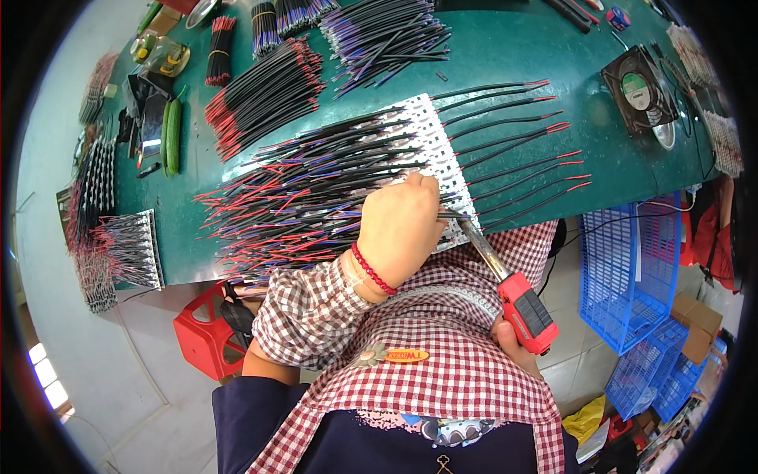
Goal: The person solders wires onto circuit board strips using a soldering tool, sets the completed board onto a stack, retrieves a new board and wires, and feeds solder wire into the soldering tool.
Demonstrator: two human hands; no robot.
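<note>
A white circuit-board panel (442, 150) lies on the green table, with rows of black wires (316, 186) with red and blue-purple parts spread over it to the left. My left hand (401, 217), a red beaded bracelet at its wrist, is closed low over the panel's near part. A short black wire end shows at its fingertips, and the fingers' undersides are hidden. From the lower right, my right hand (513, 347) grips a red and black soldering iron (527, 310). The iron's metal tip reaches the panel's near right edge, close beside the left fingertips.
Several wires (521, 150) jut from the panel's right side. Wire bundles (264, 95) lie behind. A fan (639, 91) stands at the right, cucumbers (170, 134) and another wired panel (130, 249) at the left. Below are a red stool (205, 332) and blue crates (628, 276).
</note>
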